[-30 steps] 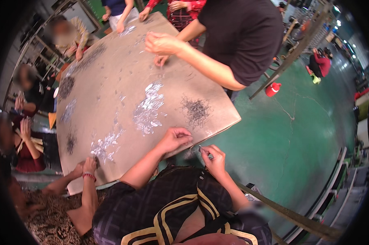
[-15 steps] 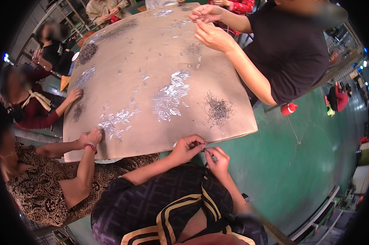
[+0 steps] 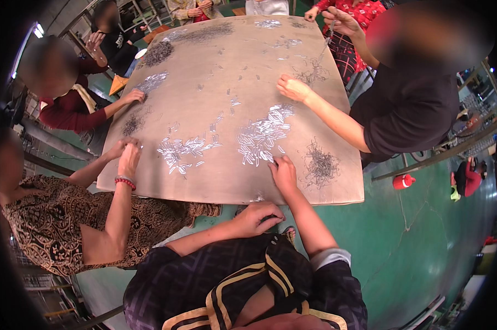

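Note:
My right hand (image 3: 284, 173) reaches over the table. Its fingers are bent together, with the tips at the lower right edge of a pile of small shiny silver oblong pieces (image 3: 262, 140); whether a piece is between them is hidden. Off the table's near edge, in front of my body, my left hand (image 3: 259, 218) is closed, thumb against curled fingers, around something small that I cannot make out. To the right of my right hand lies a tangled heap of thin dark wire-like pieces (image 3: 321, 165).
The brown-covered table (image 3: 204, 184) holds more silver pieces (image 3: 182, 154) and dark heaps (image 3: 157, 54). A co-worker's hand (image 3: 293, 88) reaches in from the right; another's hands (image 3: 128, 157) work at the left edge. A red container (image 3: 403, 181) is beyond the right edge.
My hands have parted: the right went forward to the silver pile, while the left stays low near the table edge. The view has shifted. The right co-worker's hands have separated, one lowering toward the table.

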Available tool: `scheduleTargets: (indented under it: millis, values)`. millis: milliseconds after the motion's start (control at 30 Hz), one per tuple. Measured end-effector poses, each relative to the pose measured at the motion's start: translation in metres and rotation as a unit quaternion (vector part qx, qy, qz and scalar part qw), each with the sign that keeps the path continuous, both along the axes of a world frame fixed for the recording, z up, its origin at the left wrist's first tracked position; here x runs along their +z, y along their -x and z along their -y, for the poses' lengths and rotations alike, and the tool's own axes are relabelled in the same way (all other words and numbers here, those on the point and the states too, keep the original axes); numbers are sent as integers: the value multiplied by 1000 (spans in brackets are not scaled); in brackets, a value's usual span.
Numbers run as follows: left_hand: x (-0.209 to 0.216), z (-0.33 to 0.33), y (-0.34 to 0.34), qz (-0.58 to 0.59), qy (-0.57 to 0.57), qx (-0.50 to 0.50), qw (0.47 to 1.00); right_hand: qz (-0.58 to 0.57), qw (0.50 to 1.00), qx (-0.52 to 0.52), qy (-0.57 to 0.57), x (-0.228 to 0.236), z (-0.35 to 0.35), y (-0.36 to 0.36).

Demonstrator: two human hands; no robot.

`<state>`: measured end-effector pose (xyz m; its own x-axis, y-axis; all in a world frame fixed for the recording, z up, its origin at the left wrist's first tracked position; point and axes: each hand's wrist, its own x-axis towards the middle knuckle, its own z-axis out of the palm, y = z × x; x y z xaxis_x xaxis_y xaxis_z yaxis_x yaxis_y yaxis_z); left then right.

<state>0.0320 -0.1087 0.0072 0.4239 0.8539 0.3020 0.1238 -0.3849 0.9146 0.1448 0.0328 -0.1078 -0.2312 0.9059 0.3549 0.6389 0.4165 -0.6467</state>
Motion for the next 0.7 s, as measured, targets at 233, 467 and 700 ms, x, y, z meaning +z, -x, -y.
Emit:
scheduleTargets:
  millis: [233,467,700]
  values:
    - [-9,7,8,-36,-29,27,999,43,994,-4,103,-6,-19,6]
    - [-12,6,2,-41,16,129,991,-324,864,63,380,54,38,-39]
    - [-7,0,-1,-82,54,160,982,-324,864,50,381,108,96,-65]
